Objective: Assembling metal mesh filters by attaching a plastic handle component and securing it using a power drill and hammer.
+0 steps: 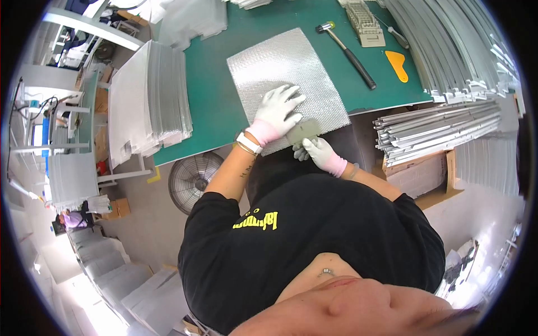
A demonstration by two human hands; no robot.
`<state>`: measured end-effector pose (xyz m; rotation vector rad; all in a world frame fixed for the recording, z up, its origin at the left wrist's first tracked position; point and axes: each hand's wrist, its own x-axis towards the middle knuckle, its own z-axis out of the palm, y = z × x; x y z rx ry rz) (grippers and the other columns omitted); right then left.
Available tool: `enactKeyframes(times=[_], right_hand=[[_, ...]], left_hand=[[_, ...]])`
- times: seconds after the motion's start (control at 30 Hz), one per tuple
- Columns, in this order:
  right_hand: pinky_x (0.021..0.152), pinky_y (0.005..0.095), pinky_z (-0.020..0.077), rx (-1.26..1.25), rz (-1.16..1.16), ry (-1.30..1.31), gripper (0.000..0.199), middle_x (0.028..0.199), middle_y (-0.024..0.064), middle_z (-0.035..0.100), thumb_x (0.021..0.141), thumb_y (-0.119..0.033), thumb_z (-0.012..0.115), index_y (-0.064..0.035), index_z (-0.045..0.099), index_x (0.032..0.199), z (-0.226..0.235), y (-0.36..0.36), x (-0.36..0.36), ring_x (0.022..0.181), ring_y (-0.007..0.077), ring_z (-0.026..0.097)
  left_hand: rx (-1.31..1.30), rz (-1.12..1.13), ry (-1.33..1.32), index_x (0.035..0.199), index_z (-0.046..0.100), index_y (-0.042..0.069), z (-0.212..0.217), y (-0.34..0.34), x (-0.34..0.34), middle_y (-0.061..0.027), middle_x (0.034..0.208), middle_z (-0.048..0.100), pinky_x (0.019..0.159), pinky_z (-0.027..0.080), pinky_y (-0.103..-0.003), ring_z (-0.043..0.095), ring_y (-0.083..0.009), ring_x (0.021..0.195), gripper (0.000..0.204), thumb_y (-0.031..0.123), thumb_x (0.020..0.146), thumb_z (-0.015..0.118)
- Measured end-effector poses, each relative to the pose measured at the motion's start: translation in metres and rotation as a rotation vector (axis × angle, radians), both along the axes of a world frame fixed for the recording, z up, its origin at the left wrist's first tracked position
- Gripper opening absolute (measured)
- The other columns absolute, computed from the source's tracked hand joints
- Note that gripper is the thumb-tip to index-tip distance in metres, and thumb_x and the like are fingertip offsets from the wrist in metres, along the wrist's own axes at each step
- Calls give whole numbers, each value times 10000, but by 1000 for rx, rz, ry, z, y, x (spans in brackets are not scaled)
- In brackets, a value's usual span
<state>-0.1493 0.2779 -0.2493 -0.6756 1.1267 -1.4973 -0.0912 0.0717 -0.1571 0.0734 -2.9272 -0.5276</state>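
A silver mesh sheet [291,61] lies at an angle on the green table [210,73], its near corner hanging past the front edge. My left hand [277,112], in a white glove with a pink cuff, rests on the sheet with fingers spread. At the sheet's near edge my right hand [323,155], gloved alike, grips a flat grey-green plate [302,132] between thumb and fingers. That plate overlaps the mesh; the fingers beneath it are partly hidden.
Beyond the sheet lie a hammer [352,56], a yellow scraper [397,66], a screwdriver [398,37] and a beige ribbed part [364,25]. Stacked sheets [148,101] stand at the left; metal strips [437,131] are piled at the right. A fan [196,182] stands below the table.
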Motion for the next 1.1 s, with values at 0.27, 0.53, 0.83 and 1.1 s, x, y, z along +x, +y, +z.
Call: enactKeyframes(times=[0.27,0.53,0.83,1.1], right_hand=[[895,442,544,369,89,1154,278,1052,152,732,871,-217,587,-112,756,1063,38,29,-77,984,348,687],[812,441,548,870,-5,1669,171,924,45,693,792,-138,666,-206,759,918,-25,187,-193,954,289,676],[869,450,539,989,359,1597,222,1034,56,714,833,-285,699,-167,720,1021,-5,176,-209,1038,312,676],[711,460,522,-50,-49,1777,197,823,118,655,758,-173,671,-57,676,916,47,150,-174,813,339,654]], left_hand=[[-443,66,-2,1342,597,136,24,-51,-17,-125,1443,523,1134,338,-537,450,-378,1353,480,196,869,651],[337,-303,299,1179,643,50,10,59,32,-123,1233,652,1034,441,-488,589,-373,1188,338,104,846,658],[642,-436,-73,1198,667,49,-73,83,47,-140,1253,672,1010,487,-430,623,-336,1180,308,187,923,667],[781,-295,-162,1227,659,26,-87,82,36,-156,1263,668,1050,475,-407,621,-315,1205,324,156,930,648]])
